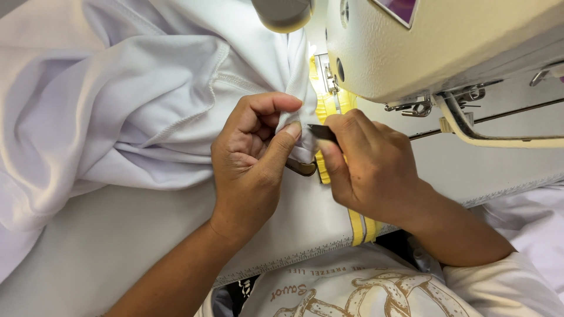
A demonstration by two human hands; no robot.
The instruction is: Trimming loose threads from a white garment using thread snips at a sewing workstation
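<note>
The left hand (249, 158) is curled nearly closed, thumb and forefinger pinching a fold of the white garment (135, 100) right in front of the sewing machine (446, 47). The right hand (367, 167) sits just beside it, fingers closed around a small dark tool (322, 132) whose tip meets the pinched edge of the cloth; what kind of tool it is cannot be told, since the fingers cover most of it. The two hands almost touch at the fingertips.

The garment lies heaped over the far left part of the bench (141, 235), its stitched seams showing in the folds, and a narrow part of it runs up under the machine head. Under the hands a yellow striped band (361, 226) runs from the machine's needle area down to the near edge of the bench, where a printed ruler strip (282, 258) follows the edge. A small brass-coloured piece (302, 169) peeks out between the hands, lying on the bench.

The cream machine head fills the far right corner, with metal guides (420, 107) hanging beneath it. The person's white printed shirt (364, 290) shows below the near edge.
</note>
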